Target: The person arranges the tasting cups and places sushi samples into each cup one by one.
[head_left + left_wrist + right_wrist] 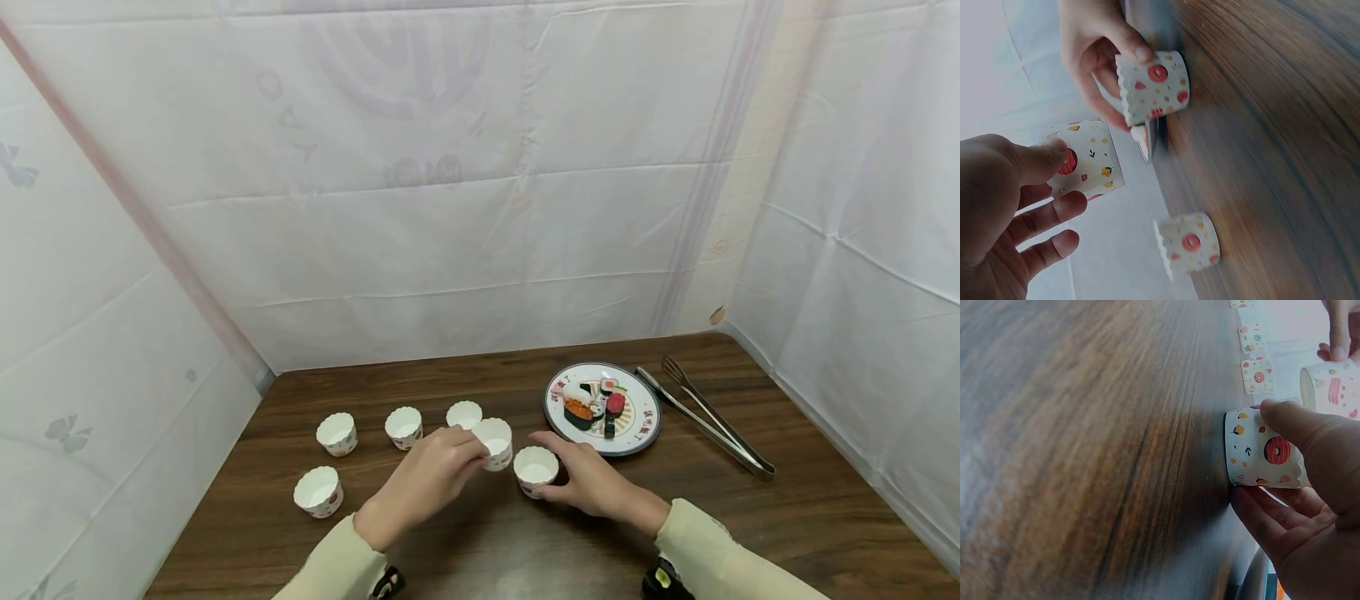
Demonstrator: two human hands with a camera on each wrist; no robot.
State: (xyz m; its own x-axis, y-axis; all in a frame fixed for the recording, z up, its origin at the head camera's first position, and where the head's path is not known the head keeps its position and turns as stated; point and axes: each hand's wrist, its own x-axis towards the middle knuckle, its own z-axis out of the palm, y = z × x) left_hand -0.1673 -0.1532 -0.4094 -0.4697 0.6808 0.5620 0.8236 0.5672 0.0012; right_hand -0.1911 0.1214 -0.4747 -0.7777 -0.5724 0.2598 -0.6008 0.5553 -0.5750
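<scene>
- From here I have the left hand [431, 471] pinching one paper cup [496, 442] above the worktop [480, 379], lightly, I judge, to spare its wall.
- My right hand [594, 481] grips a second cup [536, 468] standing there, perhaps steadying it.
- Four more cups [337, 433] stand towards the left and far edges, seemingly spaced for easy reach.
- Plate [636, 406] and tongs [699, 422] lie towards the far right corner, probably aside.

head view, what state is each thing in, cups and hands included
Left-hand cup: lifted off the table, empty
Left hand: pinching its cup
Right-hand cup: upright, empty
Right hand: curled around its cup
Near-left cup: upright, empty
Far-row left cup: upright, empty
Far-row middle cup: upright, empty
Far-row right cup: upright, partly hidden
Plate: face up, bearing sushi pieces
Tongs: lying down, arms apart
</scene>
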